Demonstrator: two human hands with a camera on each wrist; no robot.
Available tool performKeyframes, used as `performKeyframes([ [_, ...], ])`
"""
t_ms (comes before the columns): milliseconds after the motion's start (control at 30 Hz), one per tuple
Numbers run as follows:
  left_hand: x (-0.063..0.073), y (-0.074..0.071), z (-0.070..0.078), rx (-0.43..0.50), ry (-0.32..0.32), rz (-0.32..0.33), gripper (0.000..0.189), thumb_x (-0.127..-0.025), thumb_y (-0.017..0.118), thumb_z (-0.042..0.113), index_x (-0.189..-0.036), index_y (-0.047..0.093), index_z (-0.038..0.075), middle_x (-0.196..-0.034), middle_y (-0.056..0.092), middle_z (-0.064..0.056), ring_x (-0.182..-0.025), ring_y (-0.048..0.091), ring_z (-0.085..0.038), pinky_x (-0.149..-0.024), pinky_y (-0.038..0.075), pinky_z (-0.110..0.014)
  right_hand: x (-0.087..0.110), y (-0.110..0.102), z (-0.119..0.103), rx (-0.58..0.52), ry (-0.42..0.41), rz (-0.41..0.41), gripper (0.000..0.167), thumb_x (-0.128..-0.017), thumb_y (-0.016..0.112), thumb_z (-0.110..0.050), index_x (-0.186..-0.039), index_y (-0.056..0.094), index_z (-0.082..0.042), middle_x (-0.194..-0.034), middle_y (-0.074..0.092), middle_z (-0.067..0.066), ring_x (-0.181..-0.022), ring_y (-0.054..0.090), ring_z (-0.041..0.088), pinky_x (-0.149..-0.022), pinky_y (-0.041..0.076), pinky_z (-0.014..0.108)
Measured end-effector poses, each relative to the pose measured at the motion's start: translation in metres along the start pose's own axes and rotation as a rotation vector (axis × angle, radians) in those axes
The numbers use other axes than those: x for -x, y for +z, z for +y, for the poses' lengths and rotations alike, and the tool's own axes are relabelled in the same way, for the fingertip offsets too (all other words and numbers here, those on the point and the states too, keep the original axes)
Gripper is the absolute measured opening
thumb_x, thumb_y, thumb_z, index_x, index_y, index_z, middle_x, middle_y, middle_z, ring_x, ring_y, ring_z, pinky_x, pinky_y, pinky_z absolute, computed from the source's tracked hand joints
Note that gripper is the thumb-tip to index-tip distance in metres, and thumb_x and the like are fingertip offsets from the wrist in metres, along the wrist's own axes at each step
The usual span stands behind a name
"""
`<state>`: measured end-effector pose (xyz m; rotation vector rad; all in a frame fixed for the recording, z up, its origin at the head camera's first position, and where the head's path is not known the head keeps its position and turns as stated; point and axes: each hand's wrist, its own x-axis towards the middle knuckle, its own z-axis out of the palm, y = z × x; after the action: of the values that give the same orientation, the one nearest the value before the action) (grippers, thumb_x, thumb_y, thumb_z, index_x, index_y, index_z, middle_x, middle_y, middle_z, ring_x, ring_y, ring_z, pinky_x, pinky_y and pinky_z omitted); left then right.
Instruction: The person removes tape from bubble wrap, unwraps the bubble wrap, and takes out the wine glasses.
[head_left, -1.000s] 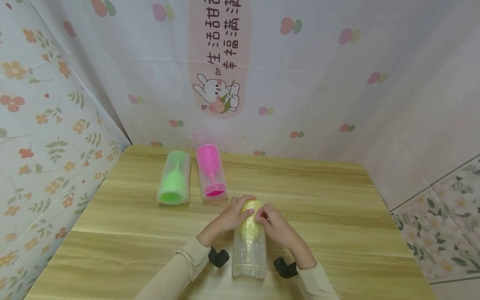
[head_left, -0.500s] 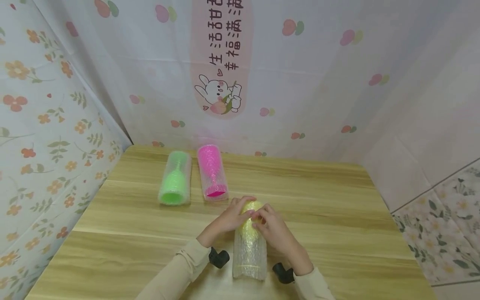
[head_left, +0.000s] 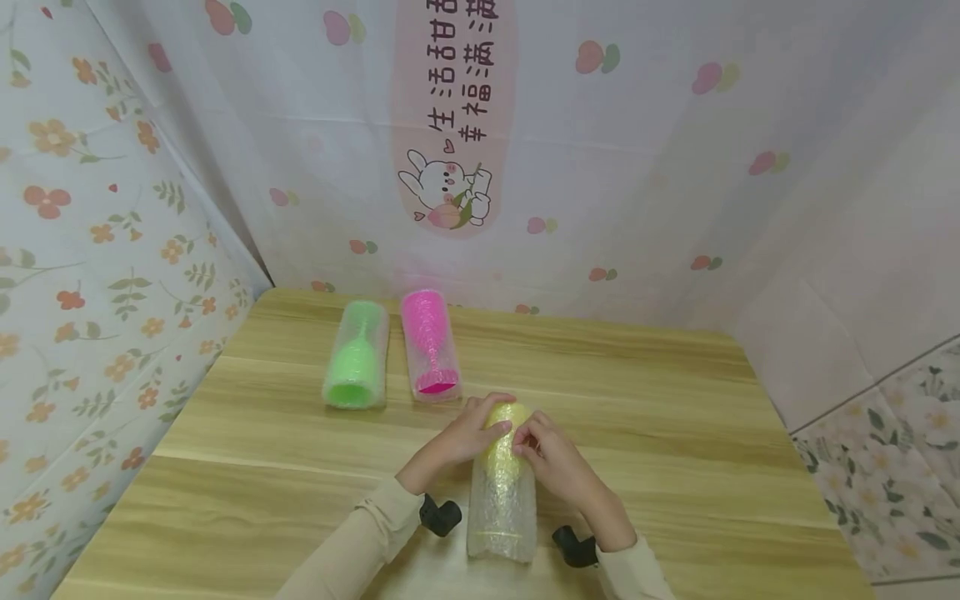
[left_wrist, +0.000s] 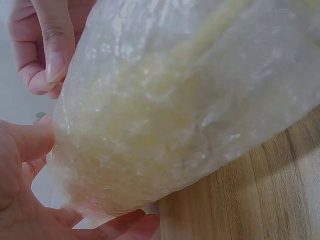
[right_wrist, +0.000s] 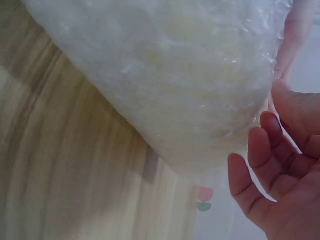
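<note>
A yellow stemmed cup in clear bubble wrap lies lengthwise on the wood-grain table, its bowl at the end away from the person; this yellow cup is the landmark for everything else. At its far end, on its left side, the left hand grasps it through the wrap, thumb over the top and fingers curled round the end. On its right side, near the bowl, the right hand pinches at the wrap's edge with thumb and fingertips; how much film lies between them cannot be told. Beyond the yellow cup and to its left lies a pink cup, and farther left of it a green cup, both wrapped and well apart from the hands. Behind them all hangs a white printed curtain. A black device at the left wrist sits just left of the yellow cup's wrap.
</note>
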<state>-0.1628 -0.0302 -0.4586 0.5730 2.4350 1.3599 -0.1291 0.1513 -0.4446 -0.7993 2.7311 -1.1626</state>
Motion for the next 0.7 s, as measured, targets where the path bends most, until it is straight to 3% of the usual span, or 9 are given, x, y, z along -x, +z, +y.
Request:
performKeyframes([
  [367, 0.004, -0.008, -0.007, 0.081, 0.064, 0.033, 0.041, -0.095, 0.048, 0.008, -0.135, 0.039, 0.003, -0.136, 0.045, -0.021, -0.129, 0.037, -0.039, -0.105, 0.030, -0.057, 0.008, 0.007, 0.014, -0.245, 0.117, 0.103, 0.004, -0.091, 0.057, -0.010, -0.088, 0.056, -0.009, -0.092, 0.055, 0.001, -0.089, 0.054, 0.012, -0.079, 0.048, 0.024],
  [533, 0.007, -0.012, -0.007, 0.098, 0.075, 0.051, 0.039, -0.095, 0.047, 0.006, -0.133, 0.040, 0.000, -0.135, 0.046, -0.021, -0.130, 0.037, -0.039, -0.107, 0.029, -0.056, 0.013, 0.008, 0.018, -0.371, 0.126, 0.115, 0.006, -0.092, 0.055, -0.007, -0.092, 0.054, -0.002, -0.096, 0.055, 0.009, -0.092, 0.055, 0.015, -0.080, 0.051, 0.025],
  [700, 0.011, -0.012, -0.011, 0.088, 0.066, 0.070, 0.039, -0.095, 0.048, 0.006, -0.132, 0.040, 0.001, -0.135, 0.046, -0.022, -0.130, 0.037, -0.039, -0.106, 0.029, -0.057, 0.022, 0.012, 0.024, -0.482, 0.139, 0.106, 0.012, -0.093, 0.053, -0.006, -0.094, 0.051, 0.005, -0.102, 0.057, 0.018, -0.093, 0.055, 0.009, -0.083, 0.049, 0.021],
])
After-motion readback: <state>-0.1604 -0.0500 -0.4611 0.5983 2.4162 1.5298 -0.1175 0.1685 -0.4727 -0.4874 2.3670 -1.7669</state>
